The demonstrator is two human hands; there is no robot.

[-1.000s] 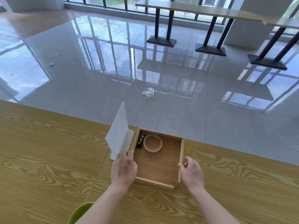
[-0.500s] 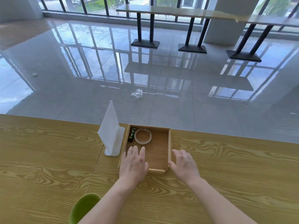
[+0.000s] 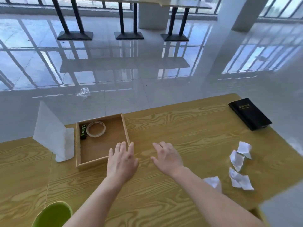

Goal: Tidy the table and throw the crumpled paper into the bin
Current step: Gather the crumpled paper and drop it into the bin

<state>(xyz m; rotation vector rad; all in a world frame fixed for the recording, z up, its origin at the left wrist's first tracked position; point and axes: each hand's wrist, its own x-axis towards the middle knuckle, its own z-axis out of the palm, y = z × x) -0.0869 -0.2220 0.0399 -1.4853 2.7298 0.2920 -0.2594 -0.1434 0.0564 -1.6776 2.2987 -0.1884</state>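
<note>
Three crumpled white paper balls lie near the table's right edge: one far [image 3: 241, 154], one nearer [image 3: 240, 179], one [image 3: 213, 181] partly behind my right forearm. A wooden tray [image 3: 126, 130] holds a tape roll [image 3: 96, 129] and a small dark green item [image 3: 83, 131]. My left hand [image 3: 122, 161] hovers flat over the tray's near right corner, fingers spread, holding nothing. My right hand [image 3: 167, 157] is open above the bare tabletop, right of the tray and left of the papers. A green bin rim [image 3: 54, 213] shows at the bottom left.
A white napkin holder [image 3: 52, 133] stands left of the tray. A black booklet [image 3: 250, 113] lies at the table's far right corner. The table's right edge runs just past the papers. Clear plastic litter [image 3: 83, 92] lies on the glossy floor beyond the table.
Both hands have let go of the tray and lifted off it, drifting right. The view has swung right, bringing the crumpled papers and the black booklet into sight.
</note>
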